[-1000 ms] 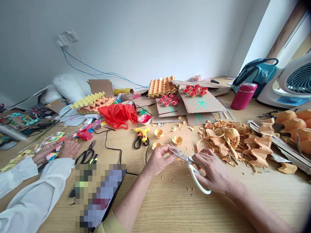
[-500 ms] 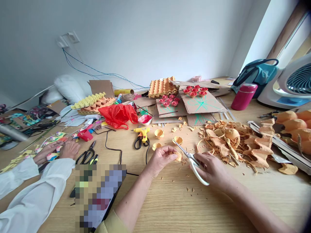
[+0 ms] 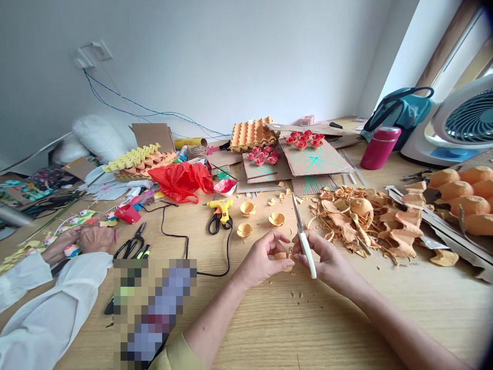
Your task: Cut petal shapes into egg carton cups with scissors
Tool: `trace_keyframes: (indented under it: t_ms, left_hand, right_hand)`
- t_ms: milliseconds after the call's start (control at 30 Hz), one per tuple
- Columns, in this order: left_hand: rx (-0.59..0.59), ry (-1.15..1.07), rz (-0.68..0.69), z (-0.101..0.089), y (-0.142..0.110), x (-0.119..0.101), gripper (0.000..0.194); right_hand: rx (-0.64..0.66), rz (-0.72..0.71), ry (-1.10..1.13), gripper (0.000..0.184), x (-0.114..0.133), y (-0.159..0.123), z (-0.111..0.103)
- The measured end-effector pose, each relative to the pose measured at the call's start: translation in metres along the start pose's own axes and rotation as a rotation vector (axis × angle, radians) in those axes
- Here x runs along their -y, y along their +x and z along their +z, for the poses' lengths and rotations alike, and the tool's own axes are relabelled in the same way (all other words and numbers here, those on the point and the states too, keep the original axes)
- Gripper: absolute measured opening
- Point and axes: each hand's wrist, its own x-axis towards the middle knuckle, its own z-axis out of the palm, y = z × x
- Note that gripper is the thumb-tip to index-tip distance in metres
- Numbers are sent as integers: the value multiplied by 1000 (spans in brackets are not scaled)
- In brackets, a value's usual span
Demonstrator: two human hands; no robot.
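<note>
Fingers of the left hand (image 3: pixel 260 261) are pinched on a small orange piece (image 3: pixel 280 255), partly hidden by them, over the worktop (image 3: pixel 277 329). Right hand (image 3: pixel 322 258): fingers clamped on white-handled scissors (image 3: pixel 307 253), blades together, pointing away past the fingertips. Right fingertips sit just beside the orange piece; can't tell if touching.

Rest, left to right. Well left of the fingers: co-worker's hands (image 3: pixel 92 239) in white sleeves (image 3: pixel 82 280), at a small painted piece (image 3: pixel 72 251). Red cup (image 3: pixel 128 214) just beyond those hands, black-handled tool (image 3: pixel 137 239) to their right. Pixelated patch (image 3: pixel 159 313) left of the left forearm. Yellow glue gun (image 3: pixel 222 209) ahead and left of the left fingers. Three orange cups (image 3: pixel 276 224) nearer, just beyond the left fingers. Farther ahead, red flowers (image 3: pixel 304 139) on cardboard (image 3: pixel 316 164). Right of the right fingers: scrap pile (image 3: pixel 350 218), magenta bottle (image 3: pixel 381 149) beyond it, orange egg tray (image 3: pixel 460 192) well right.
</note>
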Motion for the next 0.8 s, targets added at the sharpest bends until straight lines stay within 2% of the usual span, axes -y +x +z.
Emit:
trace_keyframes:
  t_ms: [100, 167, 333, 467, 567, 700, 800]
  left_hand:
    - [6, 37, 60, 4, -1, 2, 63]
    - [-18, 36, 78, 7, -2, 4, 68]
    - [-23, -276, 19, 10, 1, 4, 62]
    - [-36, -539, -44, 8, 3, 2, 58]
    - [-49, -697, -128, 10, 3, 5, 45]
    - [-35, -793, -218, 17, 2, 12, 37]
    - [-79, -815, -207, 22, 2, 15, 40]
  right_hand:
    - [-37, 12, 148, 29, -2, 2, 1]
    - [-80, 29, 229, 37, 0, 4, 1]
    - [-141, 45, 263, 46, 4, 6, 1]
    - [-164, 27, 225, 43, 2, 5, 4]
    - [-196, -23, 166, 38, 0, 3, 7]
    - [-218, -93, 92, 33, 0, 0, 11]
    - [-222, -132, 23, 31, 3, -1, 12]
